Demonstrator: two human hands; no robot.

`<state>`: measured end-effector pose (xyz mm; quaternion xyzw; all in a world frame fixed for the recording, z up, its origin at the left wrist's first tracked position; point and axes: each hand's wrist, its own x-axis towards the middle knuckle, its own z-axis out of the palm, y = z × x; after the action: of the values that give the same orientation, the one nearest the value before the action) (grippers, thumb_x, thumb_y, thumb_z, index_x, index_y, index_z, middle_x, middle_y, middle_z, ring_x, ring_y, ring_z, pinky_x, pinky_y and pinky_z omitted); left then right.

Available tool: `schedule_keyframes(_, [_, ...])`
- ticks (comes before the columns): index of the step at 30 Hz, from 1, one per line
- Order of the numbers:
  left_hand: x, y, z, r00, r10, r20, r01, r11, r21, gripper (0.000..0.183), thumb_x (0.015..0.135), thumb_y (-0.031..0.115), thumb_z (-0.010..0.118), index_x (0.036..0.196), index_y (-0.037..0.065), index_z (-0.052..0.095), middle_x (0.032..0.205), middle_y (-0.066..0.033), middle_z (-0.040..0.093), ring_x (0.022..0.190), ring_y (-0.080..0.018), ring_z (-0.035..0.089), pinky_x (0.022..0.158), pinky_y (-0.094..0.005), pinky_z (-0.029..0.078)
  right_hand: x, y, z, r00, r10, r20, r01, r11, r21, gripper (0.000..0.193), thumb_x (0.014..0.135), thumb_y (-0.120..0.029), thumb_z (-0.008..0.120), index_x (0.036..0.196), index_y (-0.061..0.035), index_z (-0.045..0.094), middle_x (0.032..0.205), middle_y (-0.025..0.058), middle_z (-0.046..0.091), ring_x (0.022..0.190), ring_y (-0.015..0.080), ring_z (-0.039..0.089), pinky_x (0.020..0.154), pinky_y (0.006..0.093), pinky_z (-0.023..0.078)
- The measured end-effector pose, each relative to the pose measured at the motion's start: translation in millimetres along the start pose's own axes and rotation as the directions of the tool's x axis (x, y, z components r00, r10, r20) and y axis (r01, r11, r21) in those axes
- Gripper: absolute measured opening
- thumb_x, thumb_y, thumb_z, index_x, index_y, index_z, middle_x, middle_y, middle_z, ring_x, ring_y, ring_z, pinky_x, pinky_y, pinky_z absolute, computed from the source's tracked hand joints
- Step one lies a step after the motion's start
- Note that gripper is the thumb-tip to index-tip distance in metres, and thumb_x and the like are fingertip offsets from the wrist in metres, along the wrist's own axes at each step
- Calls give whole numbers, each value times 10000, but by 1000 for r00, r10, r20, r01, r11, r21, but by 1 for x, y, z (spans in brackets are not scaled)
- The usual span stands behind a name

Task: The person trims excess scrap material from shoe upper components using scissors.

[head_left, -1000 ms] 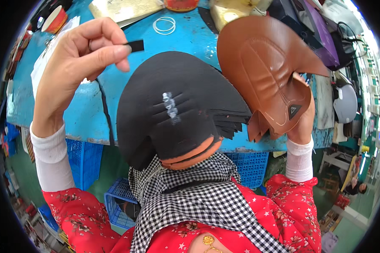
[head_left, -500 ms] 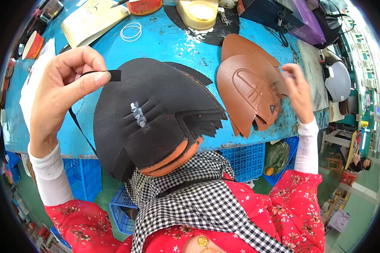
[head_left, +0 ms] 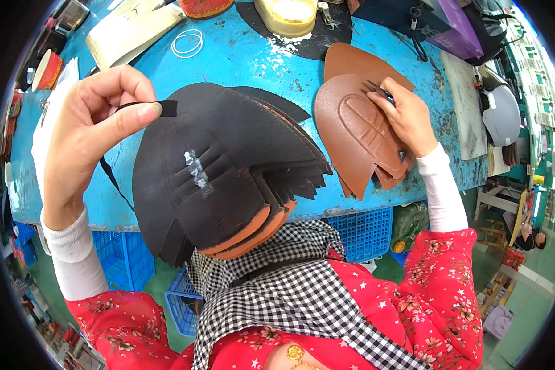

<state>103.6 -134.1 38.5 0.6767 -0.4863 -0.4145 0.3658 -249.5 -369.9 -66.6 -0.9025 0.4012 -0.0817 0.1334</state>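
Observation:
My left hand is closed, pinching the end of a narrow black strip between thumb and forefinger. The strip hangs down beside a stack of black leather-like shoe upper pieces at the table's near edge. White glue smears the top piece, and orange-brown edges show at its lower side. To the right lie brown upper pieces with pressed lines. Over them my right hand is closed around small thread snips, their two dark points facing left; the palm hides most of their body.
At the back of the blue table stand a tub of white glue on a dark mat and a red container. White cord loops lie left of them. A purple box stands back right; blue crates sit below the edge.
My right hand has moved left from beyond the brown pieces to above them, and the snips now show in it. The left hand stays with the black strip.

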Motion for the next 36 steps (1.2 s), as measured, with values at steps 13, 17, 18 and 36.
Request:
schedule_keyframes(13, [-3,-9,-21,999,-27,-20,28,998,59,156,847,174,720,844,66,609,706,90,488,630,14,389,550,-178,260,-5,17,-15,986,-97,136,65,972,226,200,898,-182,655,926,-13,553,845,106,558,819,266,569,770,327,452])
schedule_keyframes(17, [-5,-10,-15,985,-78,155,67,995,72,139,792,124,742,791,28,641,735,34,589,668,-25,505,595,-190,376,0,29,-12,970,-199,141,137,922,362,148,947,-140,582,999,-2,595,919,93,609,864,193,594,811,292,460])
schedule_keyframes(18, [-3,-8,-13,969,-63,237,41,995,95,157,753,126,760,758,20,646,742,3,629,678,-46,543,610,-201,405,-4,29,-16,985,-71,158,14,943,332,140,953,-128,570,1014,-5,600,951,83,626,898,173,595,840,279,458])
schedule_keyframes(36, [16,-8,30,857,82,509,-238,938,251,172,748,168,756,816,15,715,762,-92,689,742,-191,659,732,-303,504,-15,-164,-56,814,-541,209,335,734,591,160,896,-31,632,1033,-38,552,790,44,582,604,123,578,539,272,442])
